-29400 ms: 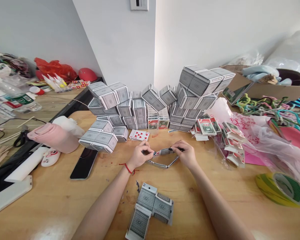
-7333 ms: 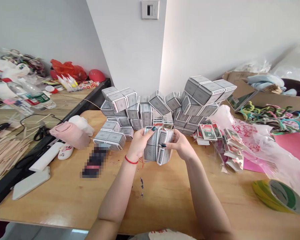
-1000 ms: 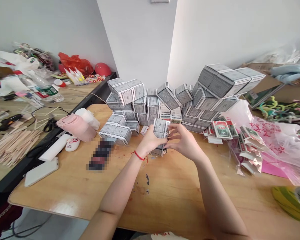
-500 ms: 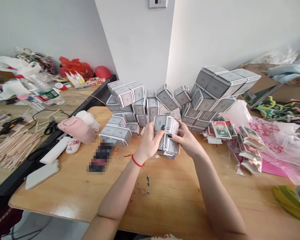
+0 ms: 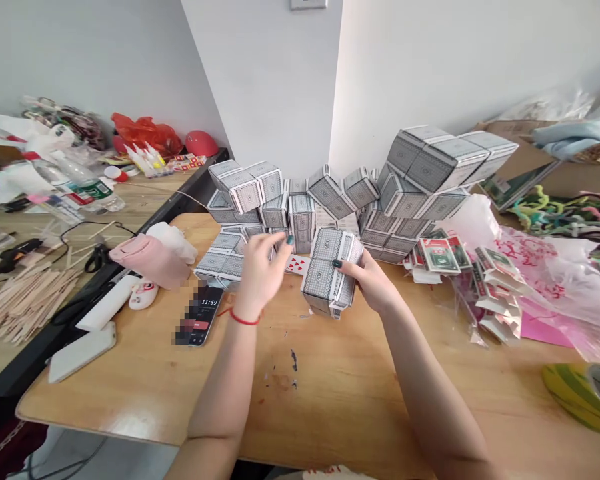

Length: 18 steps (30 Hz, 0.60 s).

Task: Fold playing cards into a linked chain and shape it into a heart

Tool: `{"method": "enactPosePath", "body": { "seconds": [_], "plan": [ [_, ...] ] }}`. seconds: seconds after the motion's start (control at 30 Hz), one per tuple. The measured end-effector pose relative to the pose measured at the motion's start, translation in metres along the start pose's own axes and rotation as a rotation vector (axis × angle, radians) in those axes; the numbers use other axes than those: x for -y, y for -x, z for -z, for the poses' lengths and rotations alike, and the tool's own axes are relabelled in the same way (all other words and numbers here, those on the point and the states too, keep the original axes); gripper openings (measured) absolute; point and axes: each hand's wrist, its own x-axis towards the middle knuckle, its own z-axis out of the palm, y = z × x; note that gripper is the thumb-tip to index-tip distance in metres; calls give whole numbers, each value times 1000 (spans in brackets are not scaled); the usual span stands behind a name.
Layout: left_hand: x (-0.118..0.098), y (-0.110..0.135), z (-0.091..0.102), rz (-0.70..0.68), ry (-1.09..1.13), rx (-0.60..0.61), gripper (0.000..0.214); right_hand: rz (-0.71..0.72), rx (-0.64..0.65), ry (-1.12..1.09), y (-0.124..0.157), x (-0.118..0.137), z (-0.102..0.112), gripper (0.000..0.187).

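My right hand (image 5: pixel 375 277) grips a block folded from grey-backed playing cards (image 5: pixel 325 273), its thumb on the near face and its other fingers mostly hidden behind. The block is held tilted above the table. To its left, apart from it, my left hand (image 5: pixel 265 270) is raised with loosely bent fingers and nothing visible in them. A red cord circles that wrist. Just beyond, between the hands, lies a face-up heart playing card (image 5: pixel 296 265). Similar card blocks (image 5: pixel 223 253) sit to the left of my left hand, partly hidden by it.
Stacked card blocks (image 5: pixel 425 160) line the wall side. Card boxes (image 5: pixel 497 293) and plastic wrapping (image 5: pixel 545 260) lie at right, with yellow tape (image 5: pixel 565 393) nearer. At left are a phone (image 5: pixel 205 317), a pink roll (image 5: pixel 150 257), a white case (image 5: pixel 83 353) and wooden sticks (image 5: pixel 35 293).
My left hand has let go of the card block and moved left. My right hand keeps hold of the block, which has tilted slightly. The face-up card has come into view.
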Motion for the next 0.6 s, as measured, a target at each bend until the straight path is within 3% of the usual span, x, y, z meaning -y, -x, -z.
{"method": "enactPosePath", "body": {
  "seconds": [0.1,0.17,0.23,0.37,0.6],
  "plan": [
    [31,-6,26,234,-385,-138,60,33,-8,29,0,1,5,53],
    [52,-7,37,416,-536,-83,70,52,-19,45,0,2,8,53],
    [69,-7,42,520,-573,47,70,65,-41,40,0,3,10,52],
    [77,-5,35,546,-566,90,75,72,-61,-9,0,4,11,50],
    [56,-10,8,429,-539,-69,87,81,-40,-37,1,7,11,47]
  ]
}}
